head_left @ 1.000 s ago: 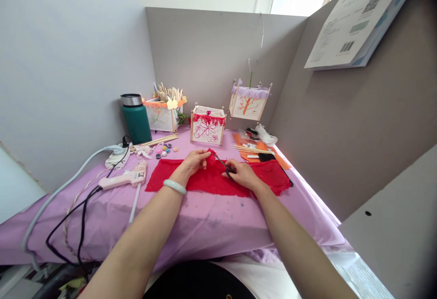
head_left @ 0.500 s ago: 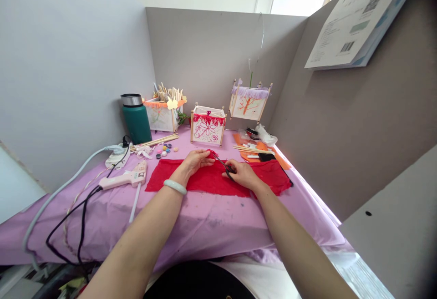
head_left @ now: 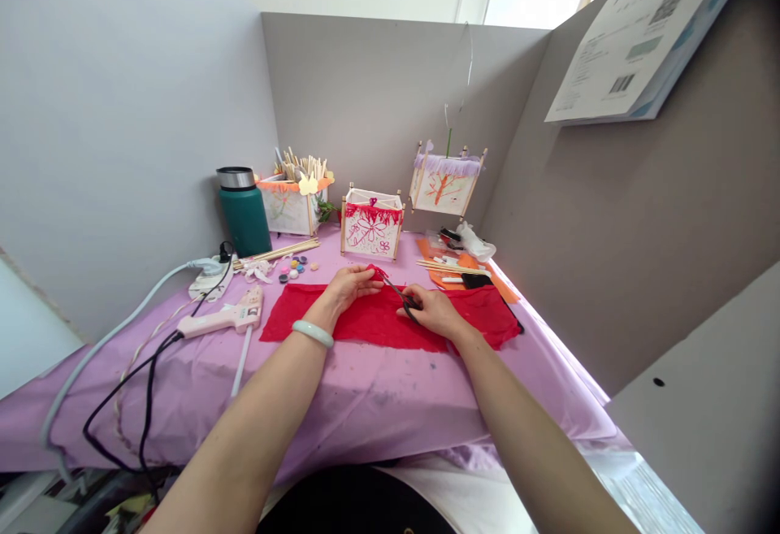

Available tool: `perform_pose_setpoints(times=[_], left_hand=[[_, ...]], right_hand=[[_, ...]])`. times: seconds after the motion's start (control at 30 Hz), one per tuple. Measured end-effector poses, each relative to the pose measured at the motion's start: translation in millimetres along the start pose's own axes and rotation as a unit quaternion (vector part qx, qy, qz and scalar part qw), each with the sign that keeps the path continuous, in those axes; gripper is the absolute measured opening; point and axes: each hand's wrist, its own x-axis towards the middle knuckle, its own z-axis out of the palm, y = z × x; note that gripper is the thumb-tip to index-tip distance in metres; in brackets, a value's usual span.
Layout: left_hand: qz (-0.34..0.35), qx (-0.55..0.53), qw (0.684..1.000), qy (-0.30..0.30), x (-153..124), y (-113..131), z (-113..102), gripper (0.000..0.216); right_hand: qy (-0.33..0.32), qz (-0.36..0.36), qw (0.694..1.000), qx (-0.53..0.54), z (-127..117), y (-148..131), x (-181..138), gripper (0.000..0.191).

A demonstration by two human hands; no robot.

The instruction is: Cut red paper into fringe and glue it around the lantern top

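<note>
A small piece of red fabric (head_left: 376, 271) is pinched between the thumb and fingers of my left hand (head_left: 352, 288). My right hand (head_left: 431, 311) grips a pair of scissors (head_left: 409, 303) with dark handles, fingers round the loops. Their blades point up and left and meet the edge of the small red piece. Beneath both hands a wide red cloth (head_left: 390, 329) lies spread across the table. Just beyond them stands a white paper lantern (head_left: 371, 235) with stick corners, a red fringe and a red flower drawing.
On the left are a pink glue gun (head_left: 223, 319), a power strip (head_left: 210, 284) with cords and a green bottle (head_left: 244, 213). A stick-filled box (head_left: 291, 207) stands behind. A purple-fringed lantern (head_left: 446, 186) hangs at right, above orange sheets (head_left: 472, 264). Grey partitions (head_left: 390, 95) enclose the table.
</note>
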Motion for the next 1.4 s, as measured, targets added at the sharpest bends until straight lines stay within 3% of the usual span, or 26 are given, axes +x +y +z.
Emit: perform_pose_setpoints(times=[1.4], left_hand=[[-0.005,0.062,0.998,0.007,-0.7,-2.0,0.7,0.012]], right_hand=[[-0.005,0.004,1.000,0.009,1.5,2.2,0.3,0.031]])
